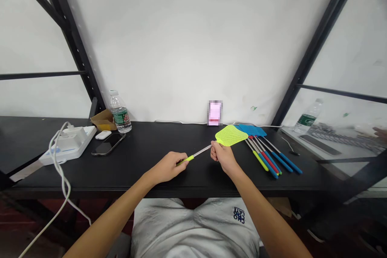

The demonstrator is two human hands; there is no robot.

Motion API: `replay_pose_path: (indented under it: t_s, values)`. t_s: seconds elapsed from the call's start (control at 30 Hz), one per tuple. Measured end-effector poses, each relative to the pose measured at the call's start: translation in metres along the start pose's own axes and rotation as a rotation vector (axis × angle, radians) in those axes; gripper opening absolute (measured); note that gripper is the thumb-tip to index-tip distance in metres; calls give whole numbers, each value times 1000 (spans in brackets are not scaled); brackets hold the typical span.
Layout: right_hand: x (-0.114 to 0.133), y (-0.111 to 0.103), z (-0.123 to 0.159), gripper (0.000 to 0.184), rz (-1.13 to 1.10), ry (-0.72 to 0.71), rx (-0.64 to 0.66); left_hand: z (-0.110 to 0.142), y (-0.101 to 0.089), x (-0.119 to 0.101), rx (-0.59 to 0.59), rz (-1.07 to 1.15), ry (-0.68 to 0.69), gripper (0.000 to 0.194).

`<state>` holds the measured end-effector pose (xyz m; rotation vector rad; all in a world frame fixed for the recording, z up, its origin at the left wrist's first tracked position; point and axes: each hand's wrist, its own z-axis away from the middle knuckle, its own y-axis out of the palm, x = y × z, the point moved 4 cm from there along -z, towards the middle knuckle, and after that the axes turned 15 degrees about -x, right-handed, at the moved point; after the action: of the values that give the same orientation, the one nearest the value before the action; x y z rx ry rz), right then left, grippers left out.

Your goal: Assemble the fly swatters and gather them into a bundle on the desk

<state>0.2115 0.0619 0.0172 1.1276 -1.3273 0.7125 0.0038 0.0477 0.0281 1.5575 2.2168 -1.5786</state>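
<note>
A fly swatter (231, 135) with a yellow-green perforated head and a metal shaft is held in both hands above the black table. Around its yellow-green handle, at the left end, my left hand (170, 166) is closed. Just below the head, my right hand (223, 155) grips the shaft with curled fingers. To the right lies a pile of several fly swatters (252, 130), their blue heads toward the wall and their blue, red and yellow-green handles fanned toward me. The held swatter's head partly overlaps the pile in view.
At the left on the black table (145, 177) are a white power strip (72, 144) with cables, a dark phone (109, 144), a white case (103, 135), a cardboard box (104, 120) and a water bottle (121, 115). A blurred pink-screened device (215, 113) leans on the wall (193, 40).
</note>
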Motion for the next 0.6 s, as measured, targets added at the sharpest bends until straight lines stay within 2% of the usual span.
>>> replay_pose_path:
  t_s: [0.27,0.4,0.6]
  values:
    - [-1,-2,-5,38,-75,64,8,-1,-4,2,-7,-21,33,25]
    - [1,-18,-19,38,-104,65,-55,-1,-8,6,-14,-74,67,25]
    - [4,-42,-37,34,-71,97,-45,0,-8,10,9,-75,70,25]
